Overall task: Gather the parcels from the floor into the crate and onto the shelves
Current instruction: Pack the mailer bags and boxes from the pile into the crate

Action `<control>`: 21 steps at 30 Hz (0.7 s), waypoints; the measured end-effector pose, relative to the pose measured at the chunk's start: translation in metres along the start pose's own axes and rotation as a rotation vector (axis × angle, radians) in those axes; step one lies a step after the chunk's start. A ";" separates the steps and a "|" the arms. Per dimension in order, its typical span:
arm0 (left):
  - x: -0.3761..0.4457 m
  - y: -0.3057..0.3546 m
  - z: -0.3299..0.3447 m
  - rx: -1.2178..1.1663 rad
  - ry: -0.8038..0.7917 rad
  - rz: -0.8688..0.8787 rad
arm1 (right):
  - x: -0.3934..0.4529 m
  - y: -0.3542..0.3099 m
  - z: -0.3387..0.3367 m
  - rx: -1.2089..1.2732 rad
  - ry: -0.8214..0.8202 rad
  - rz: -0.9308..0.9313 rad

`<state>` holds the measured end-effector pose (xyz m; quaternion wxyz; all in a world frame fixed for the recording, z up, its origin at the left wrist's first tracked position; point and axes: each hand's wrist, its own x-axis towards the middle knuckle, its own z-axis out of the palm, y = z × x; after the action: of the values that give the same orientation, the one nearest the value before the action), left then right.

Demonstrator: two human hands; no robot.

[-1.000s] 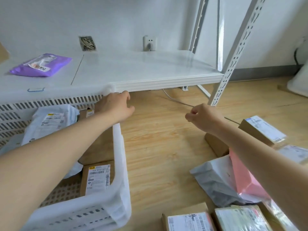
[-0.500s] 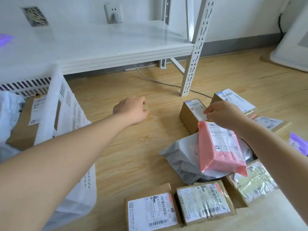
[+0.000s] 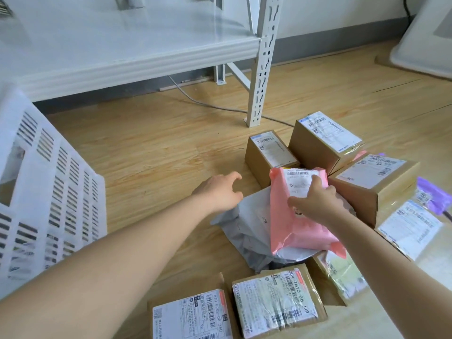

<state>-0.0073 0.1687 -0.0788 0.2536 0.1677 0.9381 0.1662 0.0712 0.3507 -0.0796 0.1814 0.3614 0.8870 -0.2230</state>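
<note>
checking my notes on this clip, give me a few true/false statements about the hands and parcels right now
1. The right hand is on the pink parcel. True.
2. The pink parcel is inside the white crate. False: it lies on a grey bag on the floor, among the boxes.
3. The left hand holds a cardboard box. False: it is open and holds nothing, beside the grey bag.
4. The crate stands to the left of the parcel pile. True.
5. The shelf visible here carries several boxes. False: no boxes show on the part in view.
</note>
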 end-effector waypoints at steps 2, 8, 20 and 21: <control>0.000 0.000 0.004 -0.012 -0.028 -0.001 | 0.001 0.003 0.007 0.062 0.007 0.025; -0.001 -0.004 0.006 -0.175 -0.139 -0.053 | -0.006 0.001 0.010 0.154 0.104 -0.068; -0.022 -0.016 -0.004 -0.373 -0.261 0.008 | -0.039 -0.034 0.011 0.390 0.116 -0.256; -0.026 -0.014 -0.011 -0.444 -0.239 0.031 | -0.042 -0.043 0.007 0.472 0.117 -0.296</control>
<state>0.0048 0.1434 -0.0650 0.3909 0.1406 0.8391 0.3512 0.0698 0.2957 -0.0537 0.0063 0.2723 0.8626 -0.4263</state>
